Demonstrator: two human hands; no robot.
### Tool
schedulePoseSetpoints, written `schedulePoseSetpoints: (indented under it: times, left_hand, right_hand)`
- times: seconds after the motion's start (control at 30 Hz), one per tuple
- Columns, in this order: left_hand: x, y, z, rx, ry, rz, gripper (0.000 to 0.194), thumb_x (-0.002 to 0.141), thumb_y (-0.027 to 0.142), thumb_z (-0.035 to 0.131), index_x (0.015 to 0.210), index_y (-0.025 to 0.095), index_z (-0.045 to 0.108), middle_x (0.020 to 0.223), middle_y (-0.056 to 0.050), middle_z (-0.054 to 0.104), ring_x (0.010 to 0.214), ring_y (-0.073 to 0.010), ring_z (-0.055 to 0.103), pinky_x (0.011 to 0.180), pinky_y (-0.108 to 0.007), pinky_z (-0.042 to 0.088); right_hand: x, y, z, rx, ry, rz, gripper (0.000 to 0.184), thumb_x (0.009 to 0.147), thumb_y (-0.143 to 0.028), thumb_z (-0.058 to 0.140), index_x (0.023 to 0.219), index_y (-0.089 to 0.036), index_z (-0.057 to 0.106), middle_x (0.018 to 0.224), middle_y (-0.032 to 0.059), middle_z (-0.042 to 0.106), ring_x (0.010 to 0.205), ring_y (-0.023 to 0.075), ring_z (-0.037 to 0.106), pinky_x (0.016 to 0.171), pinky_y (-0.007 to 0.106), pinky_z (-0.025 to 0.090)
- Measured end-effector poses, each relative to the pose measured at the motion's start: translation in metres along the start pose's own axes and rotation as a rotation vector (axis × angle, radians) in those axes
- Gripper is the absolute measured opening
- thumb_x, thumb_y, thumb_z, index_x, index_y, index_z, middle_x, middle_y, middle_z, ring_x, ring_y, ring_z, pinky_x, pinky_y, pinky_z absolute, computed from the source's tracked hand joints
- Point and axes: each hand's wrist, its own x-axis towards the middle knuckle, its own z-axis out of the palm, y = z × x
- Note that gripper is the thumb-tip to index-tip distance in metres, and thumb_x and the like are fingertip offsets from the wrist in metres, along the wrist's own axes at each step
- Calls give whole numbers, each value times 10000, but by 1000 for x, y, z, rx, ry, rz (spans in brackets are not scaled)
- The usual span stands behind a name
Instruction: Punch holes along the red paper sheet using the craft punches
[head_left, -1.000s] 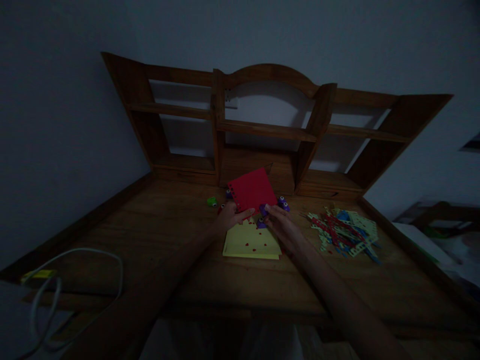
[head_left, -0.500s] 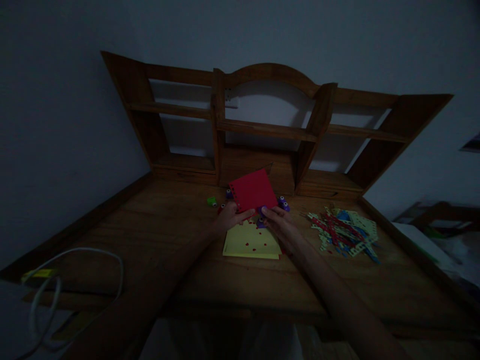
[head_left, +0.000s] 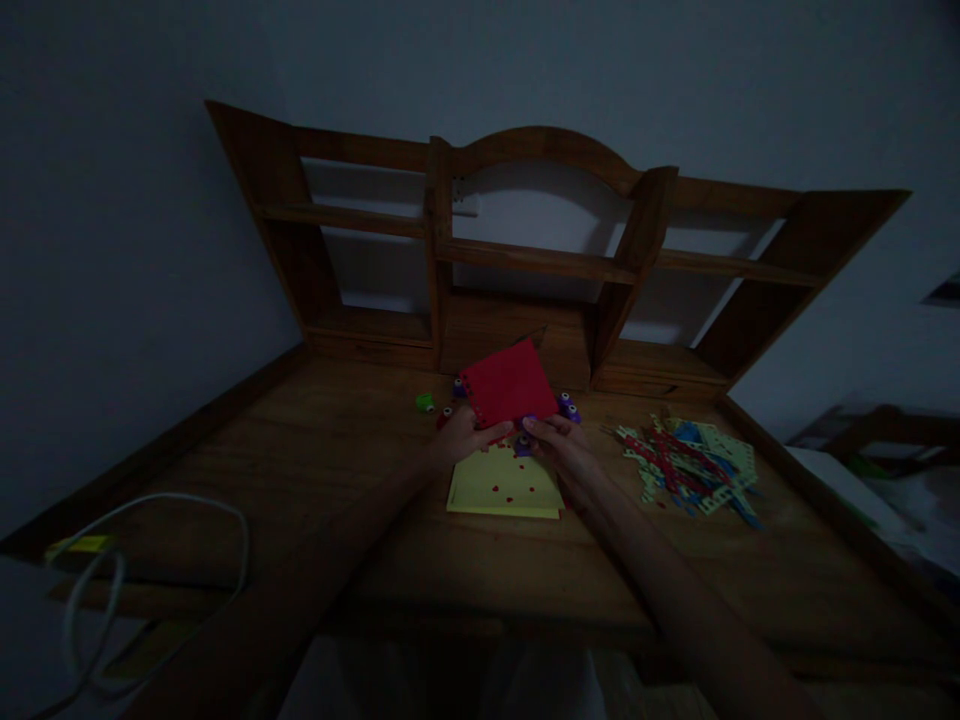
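Note:
My left hand point(head_left: 466, 438) pinches the lower left edge of a red sheet of paper point(head_left: 510, 382), which has a row of punched holes down its left side. My right hand point(head_left: 561, 445) is closed on a purple craft punch point(head_left: 526, 442) at the sheet's lower edge, thumb on top. Below both hands lies yellow paper point(head_left: 502, 490) with small red cut-out pieces scattered over it. Around the sheet stand more small punches: a green one point(head_left: 425, 402), a red one point(head_left: 444, 417) and purple ones point(head_left: 568, 407).
A heap of punched red, yellow and blue paper strips point(head_left: 694, 465) lies on the right of the wooden desk point(head_left: 337, 430). Wooden shelves point(head_left: 536, 262) rise at the back. A white cable point(head_left: 240, 540) loops over the front left edge. The room is dim.
Both hands stay almost in place, with the red sheet and the purple craft punch still held. The whole view has shifted very slightly.

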Motion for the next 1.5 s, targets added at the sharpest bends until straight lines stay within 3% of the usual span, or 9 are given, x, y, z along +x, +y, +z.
schedulePoseSetpoints:
  times: [0.17,0.4,0.57,0.77,1.33,1.5]
  left_hand:
    - [-1,0,2,-19,-13,14,378,740,480,691,880,139,606,713,-1,594,566,-111,525,486,-201,414]
    - [-5,4,5,-56,1,-17,367,745,459,693,925,145,633,810,-30,662,641,-142,587,567,-239,460]
    - [-7,13,7,-125,49,-4,376,735,452,707,966,161,652,1022,-77,702,910,-217,651,762,-301,509]
    - [-7,18,7,-154,59,40,457,725,411,724,1114,193,625,1187,-88,669,1120,-254,604,917,-367,487]
    - [-3,11,7,-56,148,38,455,734,379,713,1136,189,618,1124,-95,696,1152,-264,588,994,-411,448]
    - [-2,12,5,-85,252,17,462,723,402,727,1115,177,630,1148,-106,688,1071,-270,629,960,-415,472]
  right_hand:
    - [2,1,-2,-34,-23,2,364,623,-400,835,542,-165,570,501,-41,508,451,66,374,458,253,217]
    - [1,1,-5,-50,-31,12,398,629,-400,825,512,-176,518,497,-49,464,454,67,310,474,269,164]
    - [2,5,-7,-75,-25,1,392,632,-385,826,509,-180,516,478,-56,459,455,75,325,480,273,167]
    - [2,7,-5,-66,-26,9,340,640,-386,824,555,-174,573,521,-40,518,480,81,371,488,263,202]
    - [-3,-2,1,-114,-42,-2,333,660,-428,806,599,-167,608,533,-31,533,485,82,397,482,257,222]
    - [-3,-1,1,-68,-47,11,283,647,-405,820,766,-179,698,649,-17,609,518,82,441,490,241,267]
